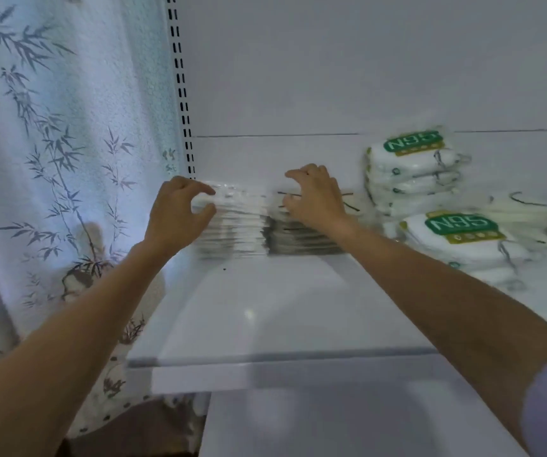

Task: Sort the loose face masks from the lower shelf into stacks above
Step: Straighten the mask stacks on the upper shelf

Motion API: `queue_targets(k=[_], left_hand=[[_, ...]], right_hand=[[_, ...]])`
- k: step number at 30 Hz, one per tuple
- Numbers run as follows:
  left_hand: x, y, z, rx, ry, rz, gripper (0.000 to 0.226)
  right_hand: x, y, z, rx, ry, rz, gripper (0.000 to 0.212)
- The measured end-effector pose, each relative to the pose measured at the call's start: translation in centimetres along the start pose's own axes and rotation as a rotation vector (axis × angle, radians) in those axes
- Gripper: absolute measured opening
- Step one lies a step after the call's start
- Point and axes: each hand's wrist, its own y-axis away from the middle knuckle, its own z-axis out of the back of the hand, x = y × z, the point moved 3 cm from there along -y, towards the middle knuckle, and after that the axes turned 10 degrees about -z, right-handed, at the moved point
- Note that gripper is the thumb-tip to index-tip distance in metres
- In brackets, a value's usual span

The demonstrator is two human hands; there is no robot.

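— Where are the masks we are sorting?

— On the upper shelf (282,311), at the back. We see a white stack of wrapped masks (232,225) and, touching its right side, a darker grey stack (298,239). Both stand against the white rear panel (331,77).

— And our hands?

— Our left hand (180,209) is at the left end of the white stack, thumb and forefinger curled apart like a loose C, with the fingertips (209,192) at the top wrapper. We cannot tell whether it really grips anything. Our right hand (315,196) lies over the top of the grey stack, fingers bent and spread, palm down; it looks open, pressing or resting instead of pinching.

— What else is around?

— To the right, well apart from the two stacks, a pile of white N95 packs (410,173) with green labels stands at the back, and a second N95 pile (463,245) sits nearer the front. Behind that one lie some pale masks (526,212), blurred. Left of the shelf runs a slotted upright (181,94), and beyond it hangs a curtain printed with bamboo (51,143). The picture is smeared by motion, so fine detail escapes us.
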Motion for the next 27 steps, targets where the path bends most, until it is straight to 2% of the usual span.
queue_targets(k=[3, 5, 8, 10, 16, 20, 23, 27], left_hand=[[-5.1, 2.1, -1.4, 0.023, 0.046, -0.050, 0.040], [-9.2, 3.8, -2.7, 0.035, 0.097, -0.045, 0.039], [-16.8, 7.1, -4.3, -0.041, 0.235, -0.020, 0.034], [-22.7, 9.4, -5.5, -0.046, 0.357, -0.071, 0.032], [-37.3, 17.3, -12.5, 0.233, 0.552, -0.397, 0.032], [-41.2, 21.9, -19.0, 0.422, 0.559, -0.318, 0.021], [-41.0, 24.4, -24.0, 0.625, 0.474, -0.226, 0.024], [-39.2, 26.2, -31.1, 0.726, 0.381, 0.032, 0.024]], right_hand=[[-2.8, 4.6, 3.0, -0.010, 0.033, 0.004, 0.046], [-5.3, 8.5, 5.6, -0.116, 0.041, 0.005, 0.040], [-10.0, 14.5, 9.9, -0.270, 0.112, -0.022, 0.033], [-13.7, 18.1, 12.8, -0.266, 0.185, -0.121, 0.034], [-24.5, 29.2, 20.4, -0.243, 0.288, -0.415, 0.029], [-31.2, 36.2, 23.2, -0.150, 0.396, -0.624, 0.029], [-35.8, 41.0, 23.5, -0.046, 0.412, -0.761, 0.032], [-42.3, 46.7, 20.6, 0.154, 0.386, -0.910, 0.039]])
